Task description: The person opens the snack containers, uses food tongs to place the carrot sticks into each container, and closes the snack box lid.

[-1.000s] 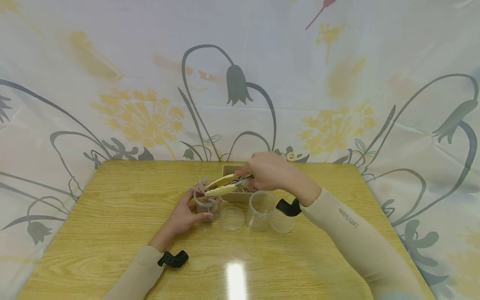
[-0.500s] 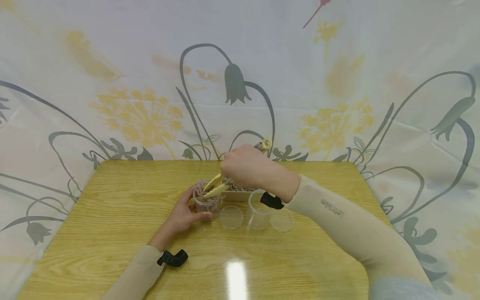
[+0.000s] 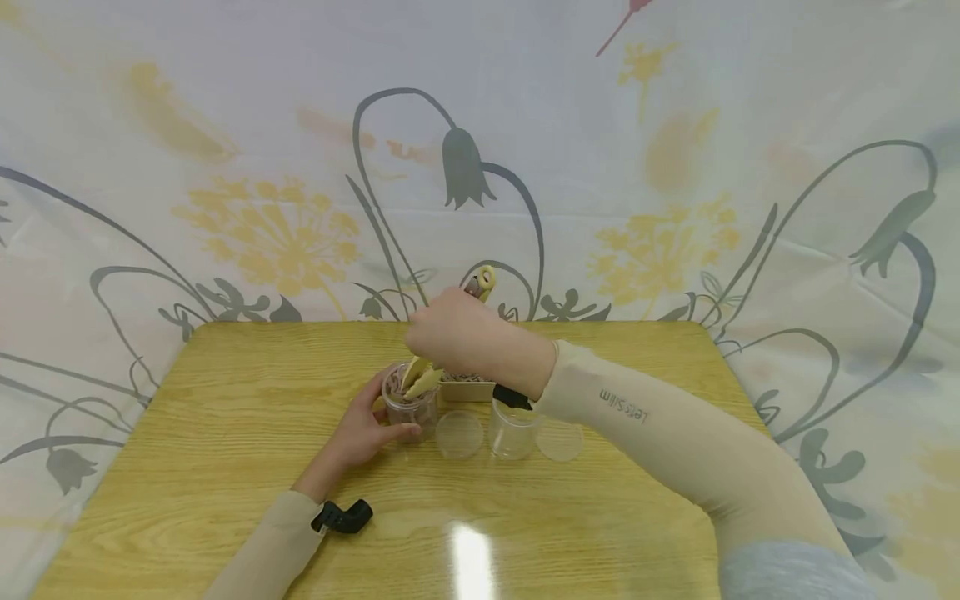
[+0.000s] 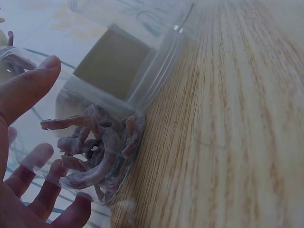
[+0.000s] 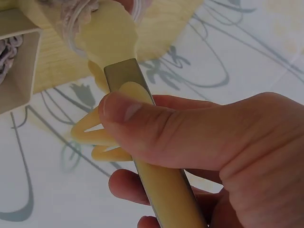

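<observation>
My left hand grips a clear plastic jar standing on the table, thumb and fingers on opposite sides. Inside lie powdery, purple-brown curled strips, heaped at the bottom in the left wrist view. My right hand holds a pair of tongs with pale yellow tips and a metal-edged handle. Pointing downward, the yellow tips are at the mouth of the jar, among strips near the rim. What lies between the tips is partly hidden.
Behind the jars sits a beige box with more strips, partly covered by my right hand. A second clear jar stands to the right. Two clear round lids lie on the wooden table. A flower-patterned cloth hangs behind.
My right hand has moved left with the tongs, which have turned steeper, their tips lowering into the jar's mouth. Strips that stuck out above the rim now sit lower. The left hand keeps its hold.
</observation>
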Motion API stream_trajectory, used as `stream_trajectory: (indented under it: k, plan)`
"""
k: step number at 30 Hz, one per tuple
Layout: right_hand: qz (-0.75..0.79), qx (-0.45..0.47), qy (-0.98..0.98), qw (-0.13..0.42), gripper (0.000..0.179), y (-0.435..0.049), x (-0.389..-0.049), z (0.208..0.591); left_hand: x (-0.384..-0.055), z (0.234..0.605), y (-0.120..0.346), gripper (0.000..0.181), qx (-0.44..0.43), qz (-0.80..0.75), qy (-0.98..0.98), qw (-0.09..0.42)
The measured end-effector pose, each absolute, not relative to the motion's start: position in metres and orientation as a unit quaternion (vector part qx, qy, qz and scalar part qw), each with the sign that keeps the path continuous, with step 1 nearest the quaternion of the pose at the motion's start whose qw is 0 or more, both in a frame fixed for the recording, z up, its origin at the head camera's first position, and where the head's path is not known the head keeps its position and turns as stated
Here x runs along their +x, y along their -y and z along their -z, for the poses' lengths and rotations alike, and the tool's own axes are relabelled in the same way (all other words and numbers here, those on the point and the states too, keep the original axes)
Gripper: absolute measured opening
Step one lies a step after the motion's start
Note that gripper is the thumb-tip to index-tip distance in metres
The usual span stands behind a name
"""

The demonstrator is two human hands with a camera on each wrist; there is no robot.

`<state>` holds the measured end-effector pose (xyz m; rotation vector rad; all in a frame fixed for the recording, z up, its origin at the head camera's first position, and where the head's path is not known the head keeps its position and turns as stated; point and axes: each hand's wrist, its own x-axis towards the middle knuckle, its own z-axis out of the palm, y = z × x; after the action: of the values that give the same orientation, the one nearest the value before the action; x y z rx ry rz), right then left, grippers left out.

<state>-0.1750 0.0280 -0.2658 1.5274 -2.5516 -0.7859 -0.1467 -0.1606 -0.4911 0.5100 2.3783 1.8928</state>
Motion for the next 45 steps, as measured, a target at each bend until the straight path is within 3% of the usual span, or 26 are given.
stream_trajectory:
  k: [7,31,35,45]
  plan:
    - [0.287,0.502,0.813,0.07,0.017,-0.019,-0.171,0.266,-0.147,0.492,0.161,0.092,0.164,-0.607,-0.777,0.022]
    - [0.211,0.48,0.849,0.058,0.008,-0.046,-0.181,0.244,-0.146,0.494,0.16,0.09,0.173,-0.602,-0.78,0.01]
    - [0.177,0.478,0.859,0.047,0.012,-0.06,-0.187,0.244,-0.145,0.494,0.16,0.09,0.17,-0.605,-0.778,0.016]
    - [0.075,0.43,0.9,-0.013,0.051,-0.108,-0.213,0.259,-0.146,0.493,0.159,0.091,0.172,-0.62,-0.765,0.022]
